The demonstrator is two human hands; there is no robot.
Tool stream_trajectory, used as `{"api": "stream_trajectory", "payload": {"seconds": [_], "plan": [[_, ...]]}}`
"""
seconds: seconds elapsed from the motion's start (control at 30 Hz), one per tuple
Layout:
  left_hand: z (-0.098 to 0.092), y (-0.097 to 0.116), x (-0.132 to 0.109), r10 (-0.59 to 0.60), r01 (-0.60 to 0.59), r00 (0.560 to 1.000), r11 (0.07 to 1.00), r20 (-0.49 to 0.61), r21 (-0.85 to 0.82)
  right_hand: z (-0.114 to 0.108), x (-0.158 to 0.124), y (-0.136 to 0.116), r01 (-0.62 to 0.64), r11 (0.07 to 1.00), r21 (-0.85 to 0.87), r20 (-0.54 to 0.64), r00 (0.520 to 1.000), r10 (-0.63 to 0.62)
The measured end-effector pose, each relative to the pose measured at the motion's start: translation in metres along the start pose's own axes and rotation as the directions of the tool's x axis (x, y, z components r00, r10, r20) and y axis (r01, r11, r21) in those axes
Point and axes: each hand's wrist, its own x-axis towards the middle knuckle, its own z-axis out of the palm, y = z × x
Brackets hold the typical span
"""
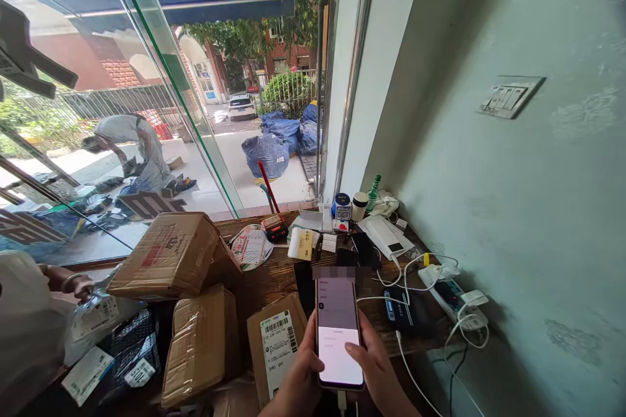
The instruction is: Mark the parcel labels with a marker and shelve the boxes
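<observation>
Both of my hands hold a smartphone [341, 355] upright over the near edge of the wooden table. My left hand [300, 371] wraps the phone's left side, its thumb near the lower screen corner. My right hand [375, 361] grips the right side, with the thumb over the lit lower half of the screen. The screen is grey above and white below; its text is too small to read. A white cable [342, 399] is plugged into the phone's bottom end. Just left of my left hand lies a cardboard parcel [257, 332] with a white shipping label.
Cardboard boxes [163, 254] and dark plastic parcels [132, 345] crowd the left. A person's hand [81, 285] holds a clear bag there. On the right are a black power bank [398, 309], a power strip [454, 306] and loose white cables. Another person bends over parcels outside the glass.
</observation>
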Motion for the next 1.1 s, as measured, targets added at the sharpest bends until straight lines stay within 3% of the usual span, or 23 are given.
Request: {"api": "stream_trajectory", "payload": {"seconds": [0.2,0.3,0.4,0.5,0.6,0.8,0.9,0.97,1.03,1.1], "plan": [[0.007,0.002,0.002,0.028,-0.028,0.999,1.0,0.031,-0.013,-0.004,-0.004,0.013,0.021,0.992,-0.126,-0.031,0.999,-0.025],[0.008,0.002,0.002,0.034,-0.034,0.999,0.999,0.029,-0.005,-0.002,-0.003,0.009,0.038,0.991,-0.13,0.033,0.999,-0.034],[0.006,0.001,0.002,0.045,-0.045,0.999,0.999,0.016,0.005,-0.003,-0.003,0.006,0.198,0.953,-0.23,0.06,0.98,-0.189],[0.003,0.0,0.0,0.058,-0.057,0.998,0.998,-0.007,0.021,-0.007,-0.002,0.002,0.389,0.729,-0.563,0.054,0.897,-0.438],[0.0,-0.002,-0.002,0.028,-0.027,0.999,0.999,-0.033,0.036,-0.009,0.001,-0.008,0.448,0.489,-0.749,0.131,0.823,-0.554],[-0.004,-0.001,-0.001,0.008,-0.009,1.0,1.0,0.024,0.029,-0.002,0.005,-0.028,0.452,0.345,-0.823,0.177,0.78,-0.6],[-0.003,0.003,-0.002,-0.023,0.02,0.997,0.999,0.073,0.034,0.002,0.007,-0.031,0.427,0.355,-0.831,0.179,0.811,-0.557],[-0.002,0.005,-0.002,-0.045,0.043,0.997,0.999,0.068,0.032,0.003,0.009,-0.031,0.419,0.413,-0.809,0.142,0.82,-0.554],[0.0,0.006,-0.003,-0.054,0.054,0.998,0.998,0.042,0.012,0.003,0.01,-0.028,0.407,0.584,-0.703,0.043,0.843,-0.536],[0.001,0.005,-0.004,-0.041,0.041,0.999,0.999,0.015,-0.001,0.003,0.01,-0.025,0.318,0.829,-0.46,-0.025,0.929,-0.37]]}}
